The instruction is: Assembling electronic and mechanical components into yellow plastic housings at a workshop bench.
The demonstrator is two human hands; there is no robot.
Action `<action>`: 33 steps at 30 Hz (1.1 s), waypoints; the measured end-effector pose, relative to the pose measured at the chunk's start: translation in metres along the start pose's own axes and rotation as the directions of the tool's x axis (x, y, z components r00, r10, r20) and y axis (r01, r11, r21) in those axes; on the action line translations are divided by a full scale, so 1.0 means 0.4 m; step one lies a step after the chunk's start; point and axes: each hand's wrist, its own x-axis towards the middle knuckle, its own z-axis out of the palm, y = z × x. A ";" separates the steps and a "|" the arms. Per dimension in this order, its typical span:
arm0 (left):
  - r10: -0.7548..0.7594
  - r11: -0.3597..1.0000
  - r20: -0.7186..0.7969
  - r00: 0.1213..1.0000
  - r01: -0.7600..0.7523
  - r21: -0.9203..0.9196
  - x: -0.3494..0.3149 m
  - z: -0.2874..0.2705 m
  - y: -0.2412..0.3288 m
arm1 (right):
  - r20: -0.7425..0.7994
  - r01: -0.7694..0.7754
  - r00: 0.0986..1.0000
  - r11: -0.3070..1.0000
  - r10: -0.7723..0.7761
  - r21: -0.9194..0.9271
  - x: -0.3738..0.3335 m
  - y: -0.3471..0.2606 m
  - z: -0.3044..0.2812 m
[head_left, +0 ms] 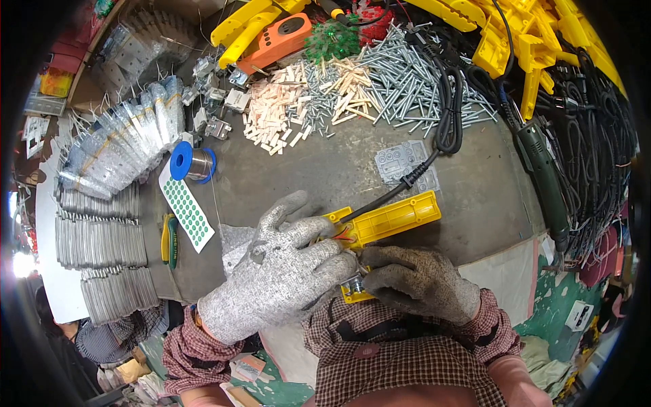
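Observation:
A yellow plastic housing [400, 218] with an open, ribbed inside lies before me, red wires showing near its middle. Into it runs a thick black power cord [380, 201] with a ribbed strain relief. My left hand [281, 261], in a pale grey knit glove, lies across the housing, fingers bent over it. A small metal fitting [354, 283] sits in the housing's near end, between both hands. My right hand [420, 279], in a glove with dark, stained fingers, is closed with its fingertips at that end. What those fingertips pinch is hidden.
Heaps of screws [413, 81] and pale small strips [271, 108] lie at the back. A solder spool [193, 163], a sticker sheet [186, 207] and pliers [169, 241] are left, near stacked metal bars [102, 241]. A dark green power tool [542, 176] and black cords [590, 149] are right.

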 end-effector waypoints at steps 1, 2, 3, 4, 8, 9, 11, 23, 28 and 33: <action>-0.007 1.000 -0.001 1.000 0.007 -0.005 -0.001 0.005 -0.002 | 0.003 -0.003 1.000 1.000 0.003 0.009 0.002 -0.001 -0.001; -0.013 1.000 -0.002 1.000 0.013 -0.009 -0.001 0.008 -0.003 | 0.006 -0.007 1.000 1.000 0.006 0.018 0.004 -0.002 -0.001; -0.012 1.000 -0.002 1.000 0.012 -0.009 0.001 0.008 -0.002 | 0.005 -0.007 1.000 1.000 0.007 0.017 0.005 0.000 -0.001; -0.025 1.000 0.015 1.000 0.025 -0.015 0.004 0.006 -0.001 | -0.006 0.012 1.000 1.000 -0.012 -0.002 0.005 0.003 -0.001; -0.011 1.000 0.028 1.000 0.011 0.006 0.013 0.011 -0.010 | -0.012 0.018 1.000 0.999 -0.019 -0.037 0.005 0.015 0.002; -0.012 1.000 0.028 1.000 0.012 0.006 0.015 0.012 -0.009 | -0.011 0.019 1.000 0.999 -0.019 -0.037 0.004 0.016 0.002; 0.007 1.000 0.098 0.995 -0.004 -0.030 0.022 0.013 -0.007 | -0.008 0.014 1.000 0.999 -0.014 -0.033 0.002 0.016 0.003; -0.065 0.946 0.022 0.998 0.068 -0.316 0.023 0.008 -0.044 | -0.048 0.050 0.997 0.997 -0.053 -0.065 0.003 0.015 0.002; 0.014 0.970 0.132 0.991 0.019 -0.242 0.036 0.009 -0.030 | -0.030 0.031 0.999 0.998 -0.033 -0.061 0.005 0.009 0.000; 0.060 0.986 -0.007 0.998 -0.060 -0.153 0.004 -0.031 0.009 | -0.040 0.083 0.996 0.997 -0.083 -0.003 0.007 0.025 0.010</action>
